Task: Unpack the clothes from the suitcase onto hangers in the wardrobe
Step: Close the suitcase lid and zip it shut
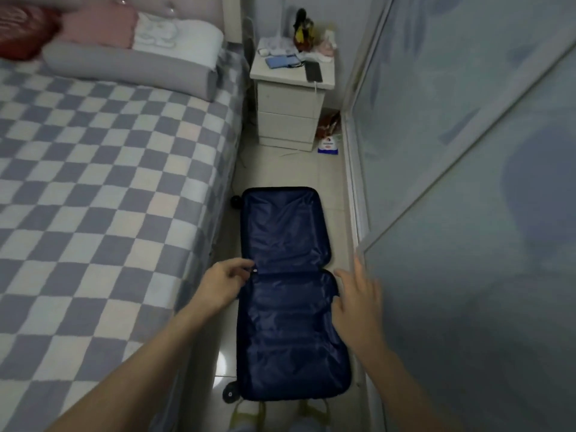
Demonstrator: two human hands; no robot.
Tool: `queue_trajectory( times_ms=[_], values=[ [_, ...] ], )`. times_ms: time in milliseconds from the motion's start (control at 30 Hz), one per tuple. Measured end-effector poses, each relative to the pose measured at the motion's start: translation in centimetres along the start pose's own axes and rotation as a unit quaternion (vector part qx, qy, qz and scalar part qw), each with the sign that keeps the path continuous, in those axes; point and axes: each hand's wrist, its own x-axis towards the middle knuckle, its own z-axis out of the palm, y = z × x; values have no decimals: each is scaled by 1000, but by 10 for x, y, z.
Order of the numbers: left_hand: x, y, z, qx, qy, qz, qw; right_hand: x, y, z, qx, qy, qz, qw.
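Note:
A dark blue suitcase (288, 294) lies open and flat on the floor between the bed and the wardrobe, both halves covered by navy lining. No clothes show. My left hand (226, 283) is at the left edge by the hinge line, fingers curled and pinching a small silver zipper pull (255, 270). My right hand (358, 302) hovers with straight, spread fingers over the near half's right edge. The wardrobe's sliding doors (467, 182) with frosted bluish panels fill the right side and look closed; no hangers are visible.
A bed (103, 182) with a checkered blue-and-white cover and pillows runs along the left. A white bedside cabinet (290, 101) with a phone and small items stands at the far end. A packet (328, 146) lies on the narrow tiled floor strip.

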Motion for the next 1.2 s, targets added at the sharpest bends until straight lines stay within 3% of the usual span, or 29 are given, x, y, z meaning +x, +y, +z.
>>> queue_trajectory(
  times_ms=[300, 533, 800, 1000, 1100, 1200],
  values=[
    [119, -76, 82, 30, -5, -30, 999, 73, 98, 118, 79, -112, 42, 990],
    [227, -187, 160, 33, 18, -47, 998, 117, 196, 265, 157, -120, 72, 978],
    [308, -302, 232, 60, 46, 13, 997, 136, 256, 395, 245, -96, 95, 960],
    [350, -333, 252, 86, 79, 61, 991, 159, 279, 435, 272, -67, 94, 955],
    [364, -342, 254, 166, 126, 87, 974, 167, 283, 441, 296, -57, 97, 949],
    [365, -349, 255, 254, 162, 60, 952, 169, 282, 439, 307, -57, 112, 943]
  ],
)
